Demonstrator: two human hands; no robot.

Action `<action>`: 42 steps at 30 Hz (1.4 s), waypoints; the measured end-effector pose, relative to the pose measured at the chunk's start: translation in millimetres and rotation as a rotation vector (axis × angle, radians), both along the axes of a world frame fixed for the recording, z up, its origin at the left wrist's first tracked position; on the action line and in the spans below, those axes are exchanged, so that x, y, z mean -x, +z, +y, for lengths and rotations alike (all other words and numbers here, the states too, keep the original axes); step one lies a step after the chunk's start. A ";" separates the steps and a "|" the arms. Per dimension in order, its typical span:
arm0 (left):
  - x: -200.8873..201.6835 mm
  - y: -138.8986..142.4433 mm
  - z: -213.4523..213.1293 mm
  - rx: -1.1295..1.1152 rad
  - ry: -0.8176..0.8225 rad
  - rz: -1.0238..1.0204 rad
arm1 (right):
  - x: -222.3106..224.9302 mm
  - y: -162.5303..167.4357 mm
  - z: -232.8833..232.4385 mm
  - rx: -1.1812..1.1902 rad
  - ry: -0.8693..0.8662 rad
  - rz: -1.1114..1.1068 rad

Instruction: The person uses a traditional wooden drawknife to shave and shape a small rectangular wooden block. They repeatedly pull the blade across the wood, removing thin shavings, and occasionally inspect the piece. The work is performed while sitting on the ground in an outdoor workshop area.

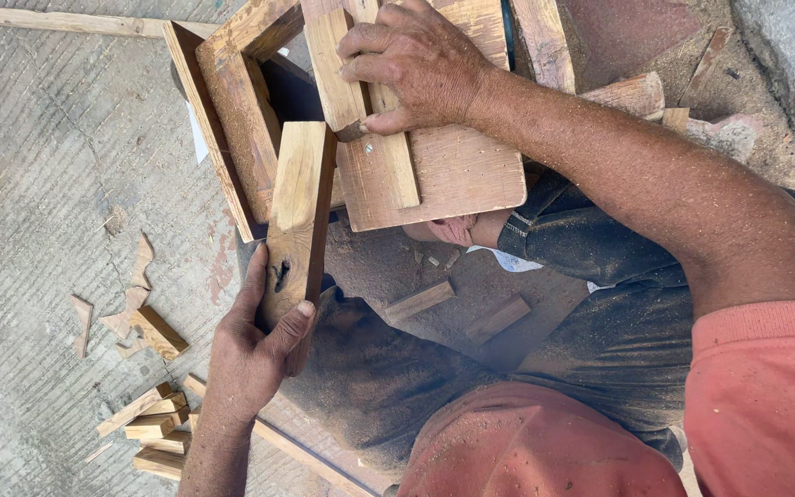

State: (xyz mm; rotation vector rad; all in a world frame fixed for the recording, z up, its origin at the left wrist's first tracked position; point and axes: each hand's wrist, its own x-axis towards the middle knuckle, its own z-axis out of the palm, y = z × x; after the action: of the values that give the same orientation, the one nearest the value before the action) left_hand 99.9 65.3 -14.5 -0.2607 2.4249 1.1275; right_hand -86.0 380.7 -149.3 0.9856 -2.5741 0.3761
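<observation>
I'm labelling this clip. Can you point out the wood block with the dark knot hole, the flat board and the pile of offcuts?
wood block (298, 207), head view, middle of its face
flat board (466, 166), head view, bare lower part
pile of offcuts (154, 428), head view, middle of the heap

There are two hands, one wooden frame (241, 101) and one flat board (457, 170). About six small offcut blocks (154, 423) lie on the floor.

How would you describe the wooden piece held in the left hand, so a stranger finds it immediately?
Start at the wooden frame on the concrete floor. The plank leans against it, gripped at its lower end by the left hand. Unlike the neighbouring boards, it has a dark knot hole.
</observation>
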 end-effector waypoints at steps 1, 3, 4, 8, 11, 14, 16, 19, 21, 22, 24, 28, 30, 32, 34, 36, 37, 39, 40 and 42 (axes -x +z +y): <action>0.0 0.2 0.1 0.009 0.012 -0.018 | 0.3 -0.5 0.1 0.007 0.001 0.000; 0.3 0.3 0.5 0.028 0.002 -0.009 | 0.6 -1.7 0.5 0.021 0.004 -0.001; 0.6 0.1 1.0 0.036 -0.020 0.018 | 0.8 -2.4 0.8 0.015 0.006 0.001; 2.4 -0.9 3.2 0.075 0.049 -0.061 | 2.3 -4.5 0.9 0.012 0.003 -0.001; 5.4 -1.1 4.1 0.108 0.009 -0.039 | 4.9 -4.2 1.1 0.011 -0.002 0.018; 6.3 -0.7 3.9 0.059 -0.017 0.015 | 6.1 -4.0 1.5 0.016 -0.001 0.030; 7.2 -1.2 4.1 0.109 -0.001 -0.022 | 6.2 -4.4 1.5 0.014 -0.004 0.027; 8.2 -1.9 4.8 0.112 0.003 -0.025 | 6.3 -5.5 1.2 0.010 -0.005 0.007; 8.8 -2.5 5.3 0.102 0.009 -0.025 | 6.8 -6.8 0.8 0.019 -0.002 -0.015; 8.9 -2.3 5.6 0.103 0.015 -0.034 | 6.9 -7.0 1.0 0.023 0.001 0.000; 10.1 -2.8 5.8 0.120 0.008 -0.033 | 7.9 -8.0 0.1 0.031 0.008 0.030; 11.1 -2.6 6.1 0.115 0.011 -0.034 | 8.7 -8.4 2.2 0.039 0.005 0.026; 11.3 -2.5 6.0 0.078 0.008 -0.020 | 9.0 -8.7 4.0 0.037 0.008 0.009; 12.0 -2.5 5.6 0.042 -0.026 0.024 | 8.9 -10.1 4.5 0.050 0.004 0.010; 12.2 -3.6 6.4 0.025 -0.035 0.030 | 8.3 -12.4 4.2 0.064 0.006 0.017; 11.4 -4.9 7.6 0.057 0.003 -0.028 | 8.3 -14.9 3.5 0.077 0.014 0.030; 11.1 -5.8 8.0 0.098 0.045 -0.089 | 8.7 -16.3 2.7 0.077 0.012 0.024; 11.2 -7.0 8.0 0.131 0.056 -0.120 | 9.2 -18.4 2.4 0.076 0.002 0.012; 11.2 -8.0 7.8 0.122 0.028 -0.090 | 9.0 -19.4 2.3 0.081 0.007 0.005; 11.1 -10.1 7.3 0.109 -0.020 -0.032 | 8.6 -20.2 3.2 0.092 0.016 -0.007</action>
State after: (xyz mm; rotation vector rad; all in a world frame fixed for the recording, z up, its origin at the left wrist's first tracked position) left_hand 88.8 72.6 -24.6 -0.2855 2.4584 0.9770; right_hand -94.6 383.9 -169.5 0.9746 -2.5318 0.4984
